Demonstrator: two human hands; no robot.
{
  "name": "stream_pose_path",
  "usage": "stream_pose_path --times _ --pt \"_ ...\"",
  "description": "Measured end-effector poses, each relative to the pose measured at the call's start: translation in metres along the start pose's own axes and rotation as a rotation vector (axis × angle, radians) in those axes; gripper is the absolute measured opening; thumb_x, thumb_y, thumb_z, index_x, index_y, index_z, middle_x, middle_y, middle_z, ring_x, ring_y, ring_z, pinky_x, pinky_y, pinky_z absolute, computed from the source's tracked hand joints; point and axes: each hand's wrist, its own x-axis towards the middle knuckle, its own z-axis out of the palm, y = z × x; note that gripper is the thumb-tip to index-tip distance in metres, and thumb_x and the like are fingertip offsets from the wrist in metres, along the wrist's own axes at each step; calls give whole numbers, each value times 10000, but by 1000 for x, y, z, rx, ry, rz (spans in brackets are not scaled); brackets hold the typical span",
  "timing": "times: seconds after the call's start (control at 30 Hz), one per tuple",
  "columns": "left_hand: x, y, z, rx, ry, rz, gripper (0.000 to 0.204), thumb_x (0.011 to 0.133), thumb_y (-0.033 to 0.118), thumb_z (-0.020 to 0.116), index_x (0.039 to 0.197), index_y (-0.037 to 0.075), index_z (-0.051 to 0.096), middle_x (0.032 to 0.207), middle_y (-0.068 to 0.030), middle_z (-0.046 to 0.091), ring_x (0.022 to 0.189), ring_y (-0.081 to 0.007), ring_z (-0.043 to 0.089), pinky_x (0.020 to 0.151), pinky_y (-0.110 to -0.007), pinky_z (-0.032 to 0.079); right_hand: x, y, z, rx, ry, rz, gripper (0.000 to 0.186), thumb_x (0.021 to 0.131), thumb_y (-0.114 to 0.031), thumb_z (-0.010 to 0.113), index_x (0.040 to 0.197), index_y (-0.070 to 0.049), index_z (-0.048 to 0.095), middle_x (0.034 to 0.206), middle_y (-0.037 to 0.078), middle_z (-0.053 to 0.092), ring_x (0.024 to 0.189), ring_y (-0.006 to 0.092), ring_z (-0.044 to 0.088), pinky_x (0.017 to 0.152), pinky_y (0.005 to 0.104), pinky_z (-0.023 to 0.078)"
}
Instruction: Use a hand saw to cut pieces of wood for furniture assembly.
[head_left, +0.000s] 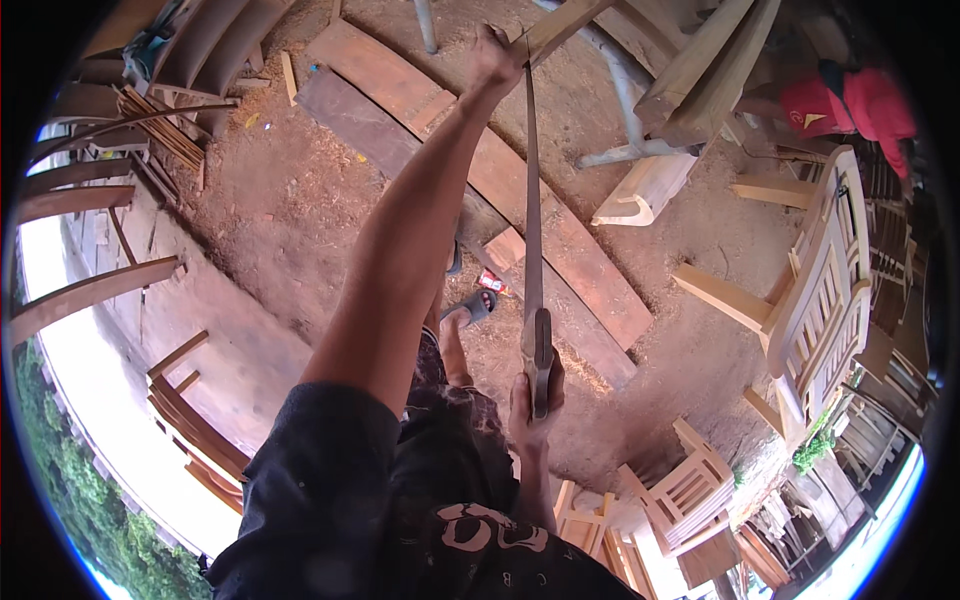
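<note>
My right hand (522,410) is closed around the handle of a handsaw (534,230), whose long narrow blade points straight away from me. At the far end, the blade tip meets the end of a pale wooden beam (568,26). My left arm is stretched far forward, and my left hand (493,58) is closed at that same beam end, just left of the blade. Its fingers are partly hidden, but it seems to grip the wood.
Long reddish planks (560,235) lie on the sawdust-strewn ground beneath the saw. Grey metal supports (622,95) and thick timbers (700,75) stand at the far right. A slatted wooden bench (825,290) is on the right, curved wooden pieces (100,285) on the left.
</note>
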Motion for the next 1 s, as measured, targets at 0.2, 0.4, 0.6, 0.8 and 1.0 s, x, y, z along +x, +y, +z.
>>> stream_pose_path --times 0.2,0.4,0.6,0.8,1.0 --pt "-11 33 11 -19 -62 -162 336 1038 260 404 1136 -40 519 1162 -357 625 1094 -540 581 933 -581 476 189 -3 62 139 19 -81 464 992 -100 619 1425 -22 471 1055 124 692 907 166 652 777 322 526" --pt "10 -6 -13 65 6 -98 424 936 307 604 1127 -59 506 1087 -353 641 1062 -545 591 919 -580 483 191 -40 85 98 -31 -167 443 999 -136 628 1410 -45 489 917 116 681 770 163 647 686 313 517" --pt "-11 19 -20 11 -50 -39 445 877 253 646 1135 -67 474 1103 -356 609 1060 -544 574 935 -574 469 -9 46 6 49 -28 36 575 966 -51 582 1513 -48 406 983 37 654 604 39 515 511 227 411" --pt "-7 45 1 -118 -20 -178 405 948 265 571 1154 -72 483 1187 -380 583 1136 -554 555 980 -568 458 263 -11 89 89 44 -298 531 982 -89 627 1473 -19 436 972 119 703 784 169 658 700 332 539" --pt "5 -1 -25 20 33 -30 383 920 252 581 1103 -74 498 1065 -360 617 1037 -545 570 904 -580 469 96 -4 56 137 -86 91 526 996 -191 633 1458 -15 454 1149 126 659 960 194 614 862 348 506"
